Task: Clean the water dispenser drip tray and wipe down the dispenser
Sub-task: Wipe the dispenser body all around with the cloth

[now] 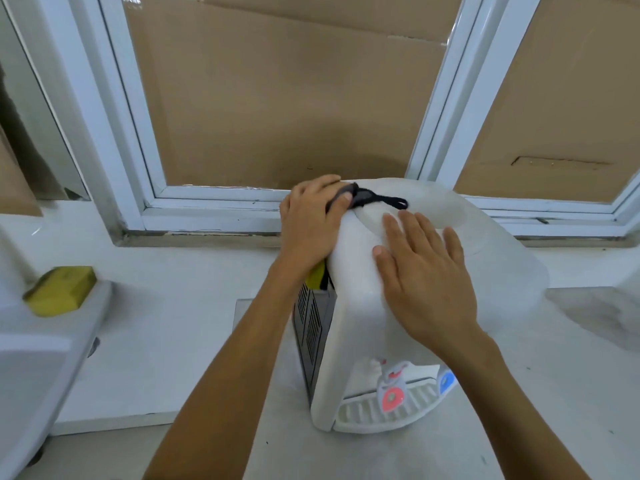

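- Both forearms reach forward from the bottom edge toward the white water dispenser [408, 306], which stands on a pale counter [180, 341] below a window.
- Wiping the dispenser's top looks like the step in hand: the left hand [311, 223] grips a dark cloth [360, 197] at the top's left edge.
- Flat, fingers straight and spread, the right hand [422, 271] rests on the upper front, holding nothing, seemingly steadying.
- Next, the cloth must sweep across the top while the dispenser stays braced.
- Its drip tray [374, 414] sits at the base, below the red and blue taps.
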